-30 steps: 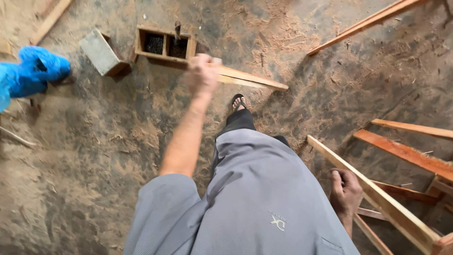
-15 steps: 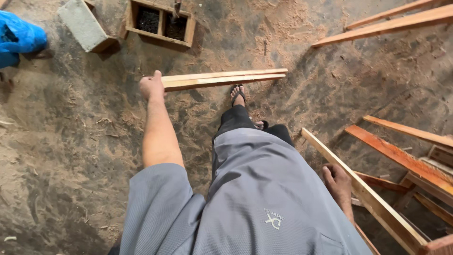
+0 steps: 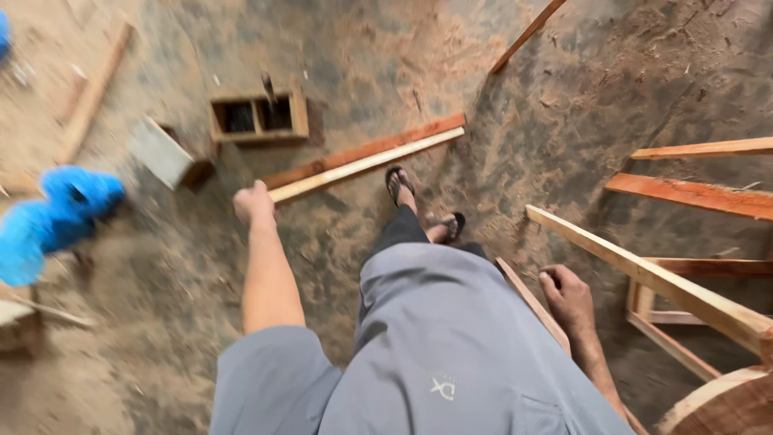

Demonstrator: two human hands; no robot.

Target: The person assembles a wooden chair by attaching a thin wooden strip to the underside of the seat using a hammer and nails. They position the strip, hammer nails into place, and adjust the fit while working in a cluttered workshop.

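Wooden slats [image 3: 366, 161], long axis up-right

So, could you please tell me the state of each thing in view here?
Left hand: closed around the end of the wooden slats.
Wooden slats: two together, held above the floor.
Right hand: resting on a thin strip, grip unclear.
Thin strip: slanted beside the leg.
Small wooden box: open on top, on the floor.
Grey block: lying tilted.
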